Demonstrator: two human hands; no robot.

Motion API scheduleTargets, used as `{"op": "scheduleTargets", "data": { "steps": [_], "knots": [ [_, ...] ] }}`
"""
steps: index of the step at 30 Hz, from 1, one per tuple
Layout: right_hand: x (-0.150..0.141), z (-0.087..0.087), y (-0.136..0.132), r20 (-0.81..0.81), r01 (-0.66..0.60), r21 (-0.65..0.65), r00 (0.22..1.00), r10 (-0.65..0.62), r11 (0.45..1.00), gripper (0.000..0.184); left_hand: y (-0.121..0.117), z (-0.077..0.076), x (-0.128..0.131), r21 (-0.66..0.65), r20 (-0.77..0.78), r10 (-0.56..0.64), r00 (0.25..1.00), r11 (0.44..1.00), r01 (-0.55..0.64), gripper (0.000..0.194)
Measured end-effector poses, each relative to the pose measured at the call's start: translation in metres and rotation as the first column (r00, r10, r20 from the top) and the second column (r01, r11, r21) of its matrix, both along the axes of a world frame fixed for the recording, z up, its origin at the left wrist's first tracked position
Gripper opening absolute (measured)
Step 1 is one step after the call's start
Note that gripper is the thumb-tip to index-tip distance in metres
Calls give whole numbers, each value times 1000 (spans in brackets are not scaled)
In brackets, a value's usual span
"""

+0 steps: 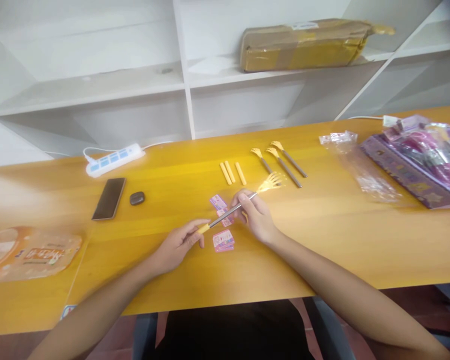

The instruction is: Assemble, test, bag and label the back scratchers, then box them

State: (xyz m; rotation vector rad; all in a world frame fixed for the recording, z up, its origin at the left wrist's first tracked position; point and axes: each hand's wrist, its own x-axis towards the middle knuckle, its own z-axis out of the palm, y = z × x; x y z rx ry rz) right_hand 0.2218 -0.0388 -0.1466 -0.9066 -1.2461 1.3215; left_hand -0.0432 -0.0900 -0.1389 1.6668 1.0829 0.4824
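A back scratcher with a metal rod, a yellow claw head and a yellow handle end is held slanting over the table. My left hand grips its yellow handle end. Nearer the claw, my right hand has its fingers closed round the rod. Small pink printed cards lie beneath, between my hands. Beyond them are three loose yellow handle tubes. To their right, three more metal rods with yellow claws rest on the table.
At the right stands a purple printed box with wrapped items, beside clear plastic bags. A phone, a small black case and a power strip lie left. An orange plastic bag is far left; a taped parcel sits on the shelf.
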Motion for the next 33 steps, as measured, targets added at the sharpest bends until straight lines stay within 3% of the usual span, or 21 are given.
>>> {"op": "scheduleTargets", "data": {
  "steps": [20, 33],
  "knots": [
    [0, -12, 2, -47, -32, -34, 998, 30, 999, 51, -1, 1, 1, 13, -3, 17, 1000, 1000, -17, 46],
    [-1, -4, -2, 35, -42, 16, 999, 42, 999, 56, 0, -2, 1, 15, -9, 22, 1000, 1000, -22, 45]
  ]
}}
